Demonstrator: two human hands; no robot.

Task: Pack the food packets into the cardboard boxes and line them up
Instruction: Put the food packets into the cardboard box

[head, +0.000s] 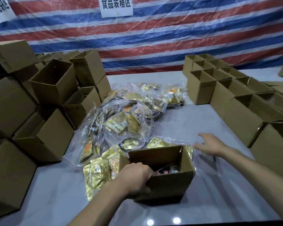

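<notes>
left hand [136, 178]: fingers clamped on box [170, 185] rim | right hand [209, 145]: fingers apart, right of box | packets [121, 121]: behind box

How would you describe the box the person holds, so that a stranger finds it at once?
On the grey table, a pile of gold packets lies between stacked boxes on the left and rows of open boxes on the right. The cardboard box stands at the pile's near edge. It alone touches no other box, and the left hand grips its corner.
</notes>
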